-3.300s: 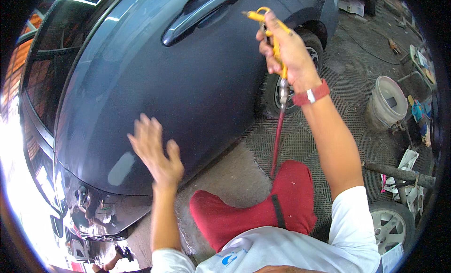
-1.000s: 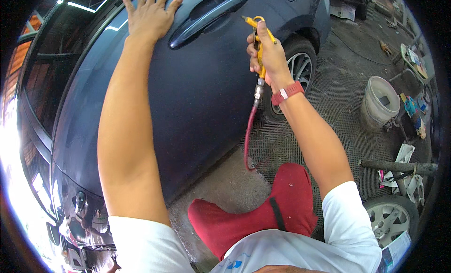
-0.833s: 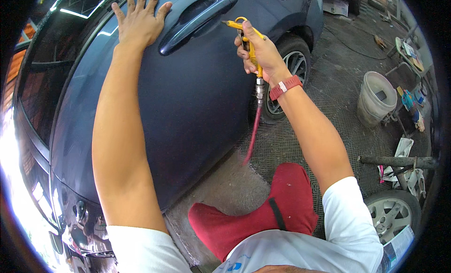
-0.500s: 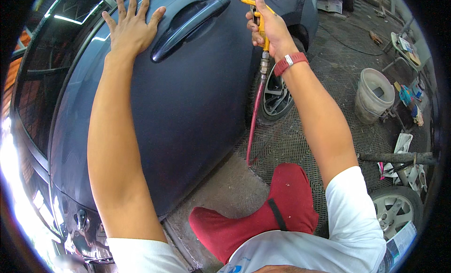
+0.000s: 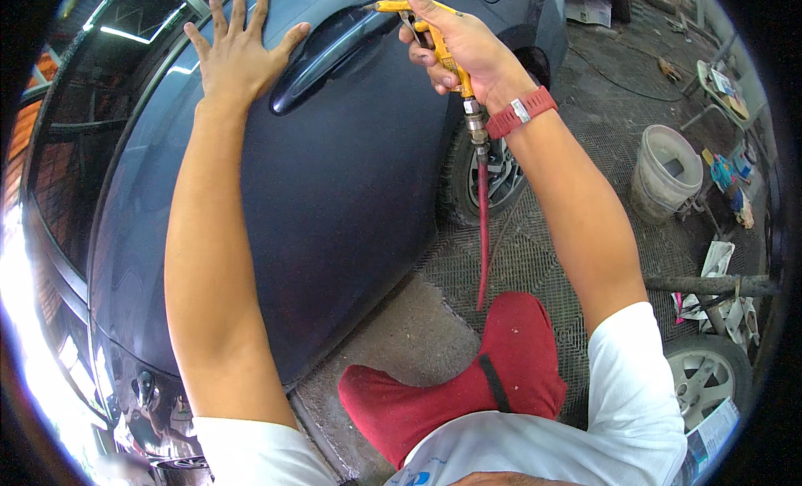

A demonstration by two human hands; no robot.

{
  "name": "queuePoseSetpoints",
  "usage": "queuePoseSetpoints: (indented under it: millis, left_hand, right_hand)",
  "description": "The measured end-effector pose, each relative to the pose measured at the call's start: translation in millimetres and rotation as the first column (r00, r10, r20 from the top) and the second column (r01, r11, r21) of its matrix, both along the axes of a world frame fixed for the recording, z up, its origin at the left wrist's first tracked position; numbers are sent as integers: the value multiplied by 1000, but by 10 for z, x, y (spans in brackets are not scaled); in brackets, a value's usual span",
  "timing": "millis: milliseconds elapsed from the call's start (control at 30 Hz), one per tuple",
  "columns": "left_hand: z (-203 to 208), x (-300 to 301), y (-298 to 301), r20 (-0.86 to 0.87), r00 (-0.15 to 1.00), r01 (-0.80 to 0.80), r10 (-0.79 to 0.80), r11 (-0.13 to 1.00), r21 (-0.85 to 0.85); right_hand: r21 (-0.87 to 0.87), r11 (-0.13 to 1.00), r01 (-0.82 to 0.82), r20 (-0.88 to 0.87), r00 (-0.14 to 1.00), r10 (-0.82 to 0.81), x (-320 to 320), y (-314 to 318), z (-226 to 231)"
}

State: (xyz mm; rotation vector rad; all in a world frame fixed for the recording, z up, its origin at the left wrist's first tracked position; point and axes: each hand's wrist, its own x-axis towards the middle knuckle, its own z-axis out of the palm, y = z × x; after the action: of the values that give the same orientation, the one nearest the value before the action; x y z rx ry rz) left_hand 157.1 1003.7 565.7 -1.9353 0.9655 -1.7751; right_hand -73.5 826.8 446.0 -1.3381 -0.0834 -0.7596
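Observation:
My left hand (image 5: 244, 64) lies with its fingers spread on the dark blue car door (image 5: 334, 202), just left of the door handle (image 5: 334, 55). In my right hand (image 5: 468, 55) is a yellow air blow gun (image 5: 444, 53), my fingers wrapped round its grip. The gun's nozzle points left, at the upper right end of the door handle. A red air hose (image 5: 483, 227) hangs from the metal coupling (image 5: 475, 122) below the grip. Its lower end passes out of sight near my knee.
The car's wheel (image 5: 501, 177) stands behind the hose. To the right are a dirty white bucket (image 5: 666, 173), a chair (image 5: 727, 93) with papers, a metal bar (image 5: 710, 284) and a loose wheel (image 5: 706, 377). A ribbed mat (image 5: 576, 202) covers the floor.
My right hand has moved left and slightly down with the air blow gun, bringing its nozzle over the handle's end. The hose has swung right. My left hand has shifted slightly right.

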Motion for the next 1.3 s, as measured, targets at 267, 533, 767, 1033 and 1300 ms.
queuePoseSetpoints:
  millis: [267,533,767,1033,1300]
  left_hand:
    - [80,-315,-478,-45,985,167,-166,859,483]
    - [88,-576,-764,-362,905,354,-225,870,344]
    - [272,26,366,102,983,-148,150,989,-22]
    - [-826,-894,1036,-239,901,393,-363,915,93]
    - [-1503,-944,18,-502,779,495,-374,860,126]
  right_hand:
    - [-6,999,-44,-78,996,43,-327,340,-44]
    - [88,996,-27,-36,999,30,-393,490,-266]
    - [420,885,201,157,944,-289,-175,433,-663]
    - [111,974,-199,19,980,198,-189,698,-981]
    - [261,961,-88,67,995,73,-301,586,-987]
